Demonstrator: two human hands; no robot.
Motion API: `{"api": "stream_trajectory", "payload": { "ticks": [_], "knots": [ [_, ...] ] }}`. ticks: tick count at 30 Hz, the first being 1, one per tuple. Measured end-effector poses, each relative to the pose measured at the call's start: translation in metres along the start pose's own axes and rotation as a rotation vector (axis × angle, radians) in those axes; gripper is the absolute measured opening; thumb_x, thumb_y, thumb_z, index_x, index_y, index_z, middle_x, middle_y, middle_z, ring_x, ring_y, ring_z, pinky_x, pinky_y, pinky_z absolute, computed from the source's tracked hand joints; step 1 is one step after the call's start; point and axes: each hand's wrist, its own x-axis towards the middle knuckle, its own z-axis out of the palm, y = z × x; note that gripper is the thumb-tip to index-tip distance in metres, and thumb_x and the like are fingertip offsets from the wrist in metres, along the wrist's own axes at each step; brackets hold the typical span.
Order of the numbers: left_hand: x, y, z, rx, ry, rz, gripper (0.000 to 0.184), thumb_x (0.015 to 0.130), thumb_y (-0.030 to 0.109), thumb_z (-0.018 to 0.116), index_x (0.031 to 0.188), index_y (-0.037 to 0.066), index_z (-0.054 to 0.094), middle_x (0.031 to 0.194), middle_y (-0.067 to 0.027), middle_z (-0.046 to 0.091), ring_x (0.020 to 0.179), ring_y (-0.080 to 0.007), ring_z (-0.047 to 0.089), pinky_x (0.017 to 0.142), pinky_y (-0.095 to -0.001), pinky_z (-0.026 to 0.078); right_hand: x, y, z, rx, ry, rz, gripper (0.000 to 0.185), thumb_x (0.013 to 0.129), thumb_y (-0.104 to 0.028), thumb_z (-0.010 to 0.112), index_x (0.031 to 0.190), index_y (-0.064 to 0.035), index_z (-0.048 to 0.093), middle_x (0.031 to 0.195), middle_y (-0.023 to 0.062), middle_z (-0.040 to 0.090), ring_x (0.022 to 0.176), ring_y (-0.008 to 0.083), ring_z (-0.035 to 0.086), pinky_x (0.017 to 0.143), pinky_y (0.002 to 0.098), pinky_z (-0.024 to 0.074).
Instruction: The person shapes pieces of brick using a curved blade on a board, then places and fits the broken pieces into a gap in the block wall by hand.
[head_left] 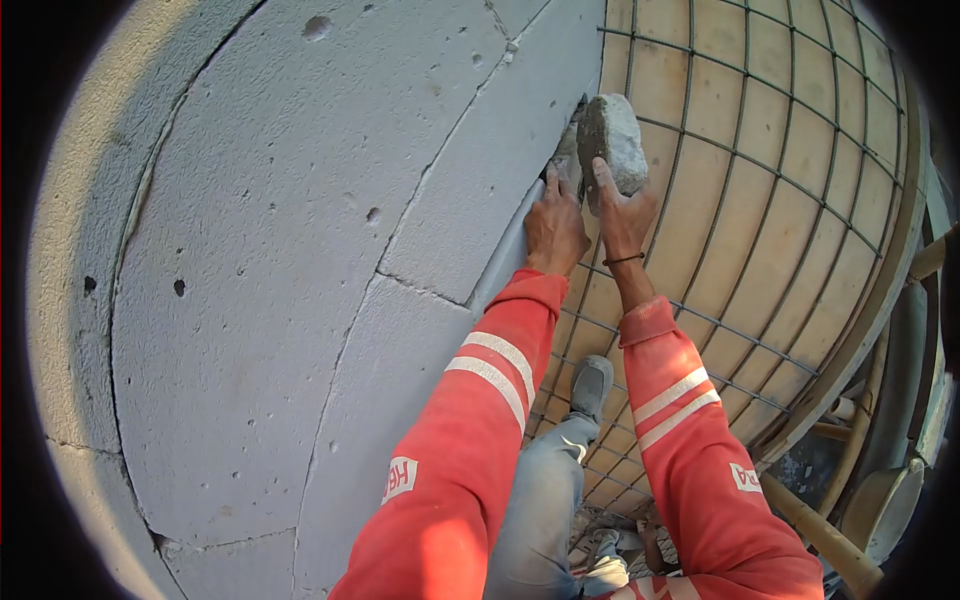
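Observation:
A rough, pale chunk of concrete block (624,145) is gripped in my right hand (625,212), with the thumb along its near side. My left hand (557,228) is just to the left, its fingers curled and index finger stretched onto a small grey fragment (566,155). That fragment sits at the edge of the block wall (440,200), beside the chunk. The underside of the left fingers is hidden, so how firmly they hold the fragment is unclear.
A steel rebar grid (735,152) lies over wooden boards (715,215) to the right. My shoe (591,388) rests on this grid. A bamboo pole (820,535) and a pan-like metal container (882,510) are at lower right. Another person's foot (606,560) shows below.

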Motion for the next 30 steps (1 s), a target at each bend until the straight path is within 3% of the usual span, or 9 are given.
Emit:
{"api": "stream_trajectory", "payload": {
  "ticks": [6, 9, 12, 16, 18, 20, 22, 24, 30],
  "knots": [
    [0.001, 0.001, -0.001, 0.031, -0.014, -0.013, 0.099, 0.064, 0.003, 0.079, 0.151, -0.006, 0.03, 0.155, -0.0224, 0.038, 0.111, -0.0416, 0.065, 0.089, -0.0438, 0.058, -0.003, 0.002, 0.0, 0.191, 0.12, -0.075, 0.053, 0.081, -0.041, 0.079, 0.101, 0.0075, 0.071, 0.088, 0.0248, 0.073, 0.08, 0.0374, 0.072, 0.075, 0.0436, 0.0536],
    [0.0, 0.001, 0.0, 0.046, 0.032, 0.021, 0.101, 0.064, 0.005, 0.081, 0.151, -0.006, 0.031, 0.154, -0.0225, 0.039, 0.112, -0.0415, 0.065, 0.092, -0.0437, 0.057, 0.0, 0.012, -0.01, -0.049, -0.038, 0.03, 0.053, 0.082, -0.04, 0.079, 0.105, 0.0067, 0.07, 0.089, 0.0206, 0.074, 0.079, 0.0315, 0.072, 0.075, 0.0413, 0.0538],
    [0.001, 0.002, -0.006, 0.091, -0.039, -0.004, 0.101, 0.065, 0.008, 0.083, 0.151, -0.006, 0.031, 0.155, -0.0225, 0.038, 0.113, -0.0409, 0.064, 0.093, -0.043, 0.056, -0.023, 0.003, -0.037, 0.063, -0.035, 0.141, 0.052, 0.086, -0.037, 0.077, 0.112, 0.0062, 0.069, 0.098, 0.0126, 0.073, 0.084, 0.0193, 0.067, 0.078, 0.034, 0.0524],
    [0.003, 0.0, 0.0, 0.154, -0.033, 0.026, 0.101, 0.066, 0.009, 0.083, 0.151, -0.006, 0.031, 0.156, -0.0219, 0.038, 0.114, -0.0404, 0.063, 0.093, -0.0424, 0.056, -0.096, 0.034, -0.086, 0.179, -0.002, 0.354, 0.051, 0.086, -0.037, 0.078, 0.112, 0.0049, 0.068, 0.09, 0.0078, 0.07, 0.079, 0.0161, 0.064, 0.072, 0.0309, 0.0517],
    [0.002, 0.001, -0.001, 0.155, -0.026, 0.024, 0.098, 0.067, 0.008, 0.081, 0.15, -0.007, 0.031, 0.155, -0.0218, 0.038, 0.11, -0.0406, 0.065, 0.092, -0.0429, 0.056, -0.142, 0.049, -0.109, 0.212, 0.031, 0.352, 0.052, 0.086, -0.039, 0.078, 0.111, 0.0054, 0.066, 0.089, 0.0084, 0.068, 0.079, 0.0172, 0.064, 0.07, 0.0306, 0.0525],
    [0.002, -0.004, 0.008, 0.158, 0.029, 0.064, 0.097, 0.067, 0.008, 0.08, 0.15, -0.007, 0.031, 0.155, -0.0217, 0.039, 0.108, -0.0406, 0.066, 0.091, -0.0427, 0.056, -0.187, 0.061, -0.139, 0.159, -0.059, 0.68, 0.056, 0.086, -0.04, 0.078, 0.114, 0.0058, 0.063, 0.097, 0.011, 0.068, 0.082, 0.0202, 0.065, 0.07, 0.0322, 0.0541],
    [0.002, -0.005, 0.01, 0.165, 0.089, 0.106, 0.096, 0.068, 0.007, 0.079, 0.15, -0.006, 0.032, 0.155, -0.0217, 0.039, 0.106, -0.0406, 0.066, 0.091, -0.0426, 0.057, -0.236, 0.073, -0.16, -0.119, 0.025, 0.746, 0.057, 0.086, -0.038, 0.079, 0.117, 0.0067, 0.063, 0.101, 0.014, 0.068, 0.085, 0.0223, 0.066, 0.07, 0.0344, 0.0548],
    [0.002, 0.001, 0.005, 0.162, 0.029, 0.042, 0.094, 0.068, 0.008, 0.077, 0.15, -0.006, 0.032, 0.154, -0.0218, 0.04, 0.105, -0.0407, 0.067, 0.09, -0.042, 0.057, -0.27, 0.08, -0.181, -0.172, 0.003, 0.83, 0.063, 0.081, -0.041, 0.081, 0.118, 0.0076, 0.065, 0.107, 0.0201, 0.071, 0.092, 0.0279, 0.068, 0.084, 0.0385, 0.0516],
    [-0.001, 0.004, 0.004, 0.188, 0.045, 0.048, 0.097, 0.066, 0.008, 0.08, 0.149, -0.006, 0.034, 0.154, -0.0212, 0.039, 0.106, -0.0401, 0.067, 0.091, -0.0424, 0.057, -0.323, 0.091, -0.226, -0.065, -0.013, 0.683, 0.055, 0.082, -0.037, 0.08, 0.11, 0.0083, 0.068, 0.097, 0.0184, 0.074, 0.09, 0.0274, 0.071, 0.083, 0.0392, 0.0522]
  ]
}}
